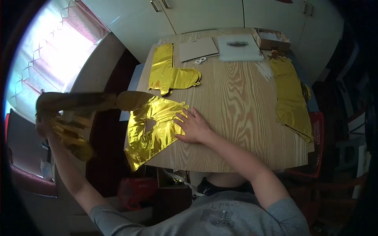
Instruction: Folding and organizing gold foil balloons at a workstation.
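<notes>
My right hand (193, 126) lies flat, fingers spread, on a flat gold foil balloon (151, 129) with a triangular hole, at the table's left front corner. My left hand (49, 122) is raised far out to the left, off the table, gripping another gold foil balloon (90, 103) that stretches from the hand toward the table. A second flat gold foil balloon (171, 74) lies further back on the left of the wooden table (236, 106). More gold foil balloons (291, 98) lie along the table's right edge.
At the table's far side lie a brown cardboard sheet (198, 48), a clear plastic bag (239, 47), a small white ring-shaped item (200, 60) and an open cardboard box (271, 38). White cabinets (204, 13) stand behind. A bright window (51, 63) is at left, a red crate (318, 129) at right.
</notes>
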Tool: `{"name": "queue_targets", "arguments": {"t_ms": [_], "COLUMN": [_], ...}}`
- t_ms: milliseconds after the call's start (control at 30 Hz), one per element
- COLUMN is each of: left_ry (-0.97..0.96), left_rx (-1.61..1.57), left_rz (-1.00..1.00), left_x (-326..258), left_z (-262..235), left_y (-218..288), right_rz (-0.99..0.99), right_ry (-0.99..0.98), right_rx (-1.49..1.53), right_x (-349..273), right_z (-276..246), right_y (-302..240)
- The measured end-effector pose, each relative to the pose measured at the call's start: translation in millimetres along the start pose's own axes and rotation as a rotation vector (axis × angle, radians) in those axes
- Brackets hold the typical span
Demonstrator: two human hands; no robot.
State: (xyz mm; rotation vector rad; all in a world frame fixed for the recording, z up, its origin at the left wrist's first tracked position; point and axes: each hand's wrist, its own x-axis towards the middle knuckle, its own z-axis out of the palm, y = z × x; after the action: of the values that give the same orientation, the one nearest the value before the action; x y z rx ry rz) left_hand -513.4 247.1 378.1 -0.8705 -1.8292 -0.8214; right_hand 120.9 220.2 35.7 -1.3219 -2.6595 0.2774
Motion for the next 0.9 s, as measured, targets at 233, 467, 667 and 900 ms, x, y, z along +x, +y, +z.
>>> {"name": "queue_targets", "arguments": {"t_ms": [233,467,667,900], "left_ry": [-0.190,-0.320,-0.342,-0.420], "left_rx": [-0.155,-0.341,-0.663,-1.044], "left_rz": [0.068,0.551,0.848,0.615], "left_x": [2.7,-127.3,-212.6,-219.6], "left_z": [-44.3,-162.6,-288.3,-332.2], "left_y": [41.0,203.1,281.2,274.7], "right_rz": [-0.005,-0.068,-0.162,-0.405], "right_ry": [-0.009,0.166,0.578,0.795], "right_rx": [-0.010,0.091,0.679,0.633], "right_x": [0.1,-2.6,-1.2,-30.3], "right_z": [-1.4,-4.7,-30.1,-91.7], "right_y": [0.4,6.5,18.2,3.6]}}
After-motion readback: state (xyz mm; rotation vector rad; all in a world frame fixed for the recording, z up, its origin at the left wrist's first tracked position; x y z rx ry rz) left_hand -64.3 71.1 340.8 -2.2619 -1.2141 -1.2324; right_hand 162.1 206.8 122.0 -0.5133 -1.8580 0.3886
